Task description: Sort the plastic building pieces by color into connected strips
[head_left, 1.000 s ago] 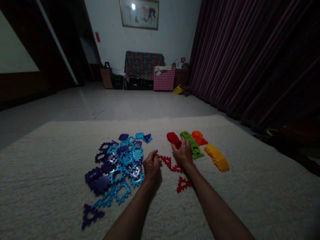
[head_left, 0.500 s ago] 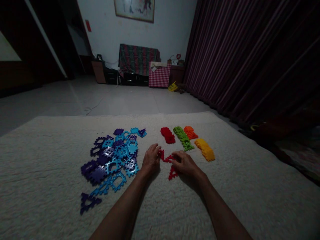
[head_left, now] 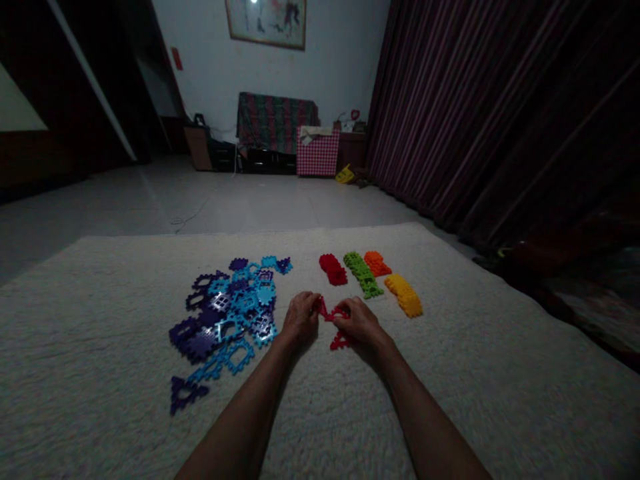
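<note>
My left hand and my right hand rest close together on a cream rug, fingers curled on red triangular toothed pieces between them. Another red triangle lies just under my right hand. To the left lies a heap of blue and purple toothed pieces. Beyond my hands lie sorted stacks: red, green, orange and yellow.
A lone purple triangle lies near the rug's front left. Grey floor stretches beyond the rug to a covered cabinet and a checked box. A dark curtain runs along the right.
My right hand has drawn back from the red stack to the red triangles. Both hands have closed in on these pieces. The view has shifted slightly.
</note>
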A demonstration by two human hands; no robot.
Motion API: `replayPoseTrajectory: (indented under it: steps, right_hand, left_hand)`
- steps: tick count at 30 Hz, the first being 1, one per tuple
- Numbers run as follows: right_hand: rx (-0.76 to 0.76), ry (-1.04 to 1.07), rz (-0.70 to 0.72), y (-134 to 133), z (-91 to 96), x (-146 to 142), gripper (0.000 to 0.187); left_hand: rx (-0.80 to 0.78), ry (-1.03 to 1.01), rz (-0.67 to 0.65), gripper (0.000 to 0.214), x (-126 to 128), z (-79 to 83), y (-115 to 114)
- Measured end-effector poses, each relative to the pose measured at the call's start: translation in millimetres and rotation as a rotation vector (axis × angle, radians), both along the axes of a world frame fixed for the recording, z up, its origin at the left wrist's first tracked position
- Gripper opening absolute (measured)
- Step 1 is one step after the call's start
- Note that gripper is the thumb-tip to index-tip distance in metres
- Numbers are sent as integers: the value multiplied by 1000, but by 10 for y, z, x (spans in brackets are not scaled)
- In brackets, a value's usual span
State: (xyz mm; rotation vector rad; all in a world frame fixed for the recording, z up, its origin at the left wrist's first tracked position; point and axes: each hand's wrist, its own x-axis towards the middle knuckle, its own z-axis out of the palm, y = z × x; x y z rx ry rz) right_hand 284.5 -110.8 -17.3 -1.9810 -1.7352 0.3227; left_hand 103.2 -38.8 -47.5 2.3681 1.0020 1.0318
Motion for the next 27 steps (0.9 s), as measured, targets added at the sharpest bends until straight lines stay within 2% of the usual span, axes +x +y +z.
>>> replayPoseTrajectory:
  steps: [4,8,11,14,20,27]
  right_hand:
    - [23,34,-17,58,-66,20,24]
    - [64,182,-110,82,-66,2,26]
    - [98,276,-147,56,-39,-21,25]
    - [135,367,-161,-4,-14,-35,18]
    - [218,589,-136,-198,48,-16,20]
    - [295,666,-98,-352,24,-56,22]
  left_hand:
    - [3,63,56,38,12,-3,13]
    - [-4,117,145,43,12,30,-23]
    - [-50,155,178,43,-37,68,-118]
    - [-100,110,218,46,-118,92,-273]
    - [-127,1,215,45,-227,107,-528]
    - [-139,33,239,44,-206,159,-550]
